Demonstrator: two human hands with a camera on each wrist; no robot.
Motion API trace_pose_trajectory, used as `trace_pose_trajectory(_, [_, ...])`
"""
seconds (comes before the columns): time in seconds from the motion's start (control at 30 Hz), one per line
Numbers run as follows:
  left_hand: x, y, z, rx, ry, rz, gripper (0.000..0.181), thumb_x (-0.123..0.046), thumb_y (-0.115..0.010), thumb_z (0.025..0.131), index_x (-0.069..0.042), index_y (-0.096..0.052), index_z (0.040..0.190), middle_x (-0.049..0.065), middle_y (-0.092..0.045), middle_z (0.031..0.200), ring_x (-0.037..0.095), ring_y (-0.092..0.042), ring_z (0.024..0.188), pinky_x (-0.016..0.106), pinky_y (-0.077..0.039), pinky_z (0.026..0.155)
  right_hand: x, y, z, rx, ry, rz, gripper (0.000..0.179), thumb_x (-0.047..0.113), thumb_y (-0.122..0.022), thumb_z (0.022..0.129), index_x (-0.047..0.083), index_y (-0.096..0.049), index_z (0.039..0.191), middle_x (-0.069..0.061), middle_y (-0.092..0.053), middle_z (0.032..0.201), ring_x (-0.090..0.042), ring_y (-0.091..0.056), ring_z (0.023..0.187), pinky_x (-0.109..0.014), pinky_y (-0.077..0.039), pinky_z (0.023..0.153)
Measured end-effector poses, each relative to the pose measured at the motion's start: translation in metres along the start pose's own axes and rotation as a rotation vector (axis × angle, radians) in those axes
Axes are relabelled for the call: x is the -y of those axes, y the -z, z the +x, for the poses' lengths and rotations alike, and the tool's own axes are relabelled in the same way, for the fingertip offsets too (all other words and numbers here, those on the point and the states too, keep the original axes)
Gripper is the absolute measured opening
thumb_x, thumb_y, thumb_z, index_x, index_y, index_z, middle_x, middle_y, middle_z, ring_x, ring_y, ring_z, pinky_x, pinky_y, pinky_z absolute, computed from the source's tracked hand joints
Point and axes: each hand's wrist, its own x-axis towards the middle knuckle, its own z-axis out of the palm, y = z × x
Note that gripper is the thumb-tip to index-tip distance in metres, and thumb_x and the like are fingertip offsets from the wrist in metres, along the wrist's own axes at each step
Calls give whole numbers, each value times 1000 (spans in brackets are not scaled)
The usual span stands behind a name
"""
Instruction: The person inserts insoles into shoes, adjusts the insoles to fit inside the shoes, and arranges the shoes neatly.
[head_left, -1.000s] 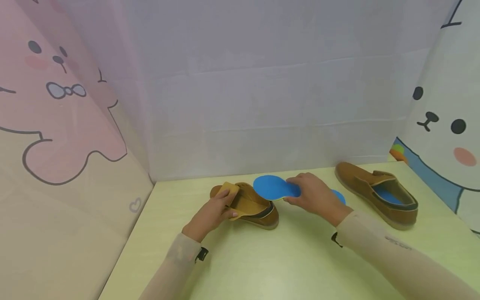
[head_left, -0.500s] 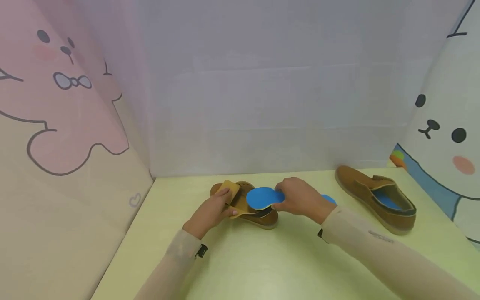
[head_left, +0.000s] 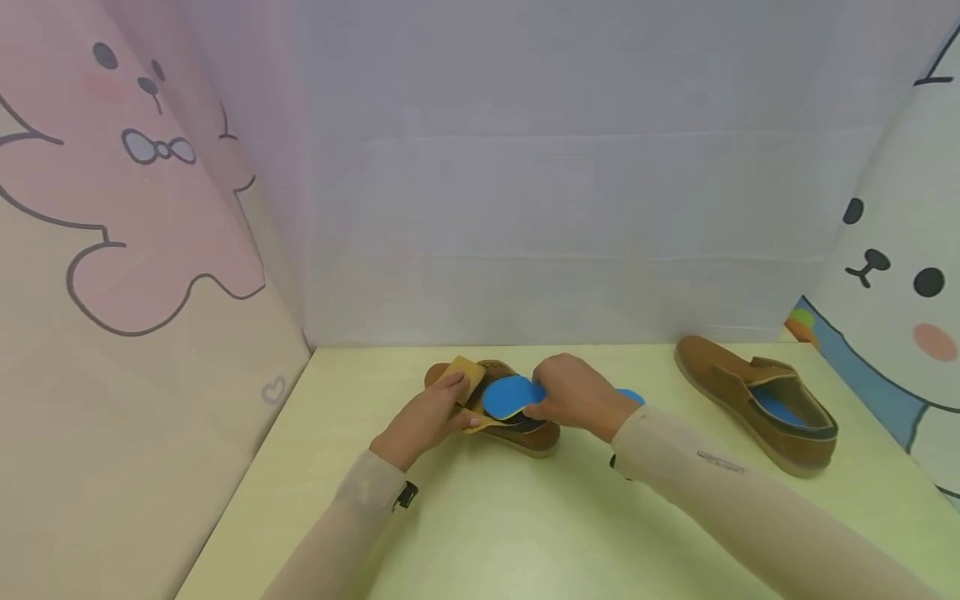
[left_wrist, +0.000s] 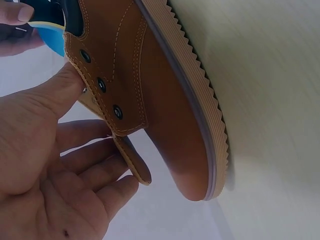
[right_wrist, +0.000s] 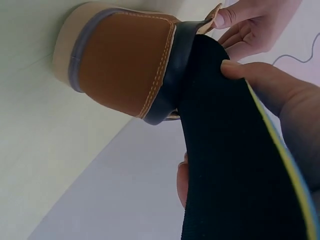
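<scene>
A brown leather shoe point(head_left: 525, 439) stands on the table, its toe towards the back left. My left hand point(head_left: 429, 419) holds its tongue and the near eyelet flap pulled apart; in the left wrist view the thumb lies by the eyelets and fingers touch the tongue point(left_wrist: 134, 162). My right hand point(head_left: 577, 397) pinches a blue insole point(head_left: 510, 397) by its edges, thumb against fingers. The insole's front end is over the shoe's opening, and its other end sticks out behind the hand. In the right wrist view its black underside point(right_wrist: 230, 145) faces the camera, its tip at the collar.
A second brown shoe point(head_left: 757, 404) sits at the right of the pale yellow table point(head_left: 495, 533), a blue insole inside it. A plain cloth wall point(head_left: 570, 208) rises behind the table, with printed cartoon cloth at both sides.
My right hand has moved left and slightly down, bringing the insole's front end from beside the shoe to over its opening. My left hand keeps its hold on the shoe.
</scene>
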Motion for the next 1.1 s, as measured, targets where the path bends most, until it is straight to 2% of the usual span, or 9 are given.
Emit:
trace_pose_trajectory(0.23, [-1,0,0,12,11,1,67,-37,-71,95,3,-50,146,20,-42,154,35,-44,140,43,-44,108,4,-6,8,8,-6,9,37,26,-83,85,12,-58,64,5,-35,60,-12,-35,58,-29,-29,57])
trace_pose_trajectory(0.3, [-1,0,1,10,-8,-9,62,-36,-71,95,3,-54,140,18,-50,145,32,-54,129,40,-48,102,4,-8,9,3,-4,12,40,26,-84,85,13,-54,62,5,-34,60,-12,-34,58,-29,-28,57])
trace_pose_trajectory(0.37, [-1,0,1,8,-30,-19,53,-35,-71,95,3,-59,130,14,-55,131,28,-60,112,38,-52,92,4,-10,11,1,-7,10,42,26,-84,85,14,-51,61,5,-34,60,-12,-34,57,-29,-29,57])
trace_pose_trajectory(0.43, [-1,1,2,2,-51,-25,47,-34,-72,95,1,-60,123,12,-55,121,26,-59,101,36,-52,86,4,-12,13,-4,-7,1,43,27,-84,85,14,-50,61,4,-34,60,-12,-35,57,-29,-29,58])
trace_pose_trajectory(0.6, [1,0,2,-18,-75,-13,45,-34,-73,94,0,-60,121,10,-54,118,23,-57,98,34,-51,83,4,-16,18,-22,5,-19,46,28,-84,85,14,-47,62,3,-34,59,-13,-35,57,-30,-31,59])
trace_pose_trajectory(0.7, [2,0,2,-20,-88,-17,38,-33,-73,93,-3,-58,111,7,-50,106,20,-51,87,31,-48,76,6,-19,22,-26,8,-27,48,28,-84,85,14,-45,62,2,-32,60,-14,-34,58,-32,-31,60])
trace_pose_trajectory(0.9, [3,0,1,-40,-110,-13,35,-32,-74,93,-5,-57,107,4,-48,102,16,-47,82,29,-45,71,11,-27,28,-12,-12,-52,47,29,-83,87,14,-46,62,2,-35,60,-14,-36,57,-32,-33,59])
trace_pose_trajectory(1.1, [3,1,1,-29,-99,-4,37,-33,-73,94,-4,-57,108,3,-47,102,17,-48,82,29,-44,71,15,-33,34,-30,7,-83,49,29,-83,87,15,-45,58,2,-35,57,-13,-34,54,-30,-31,55])
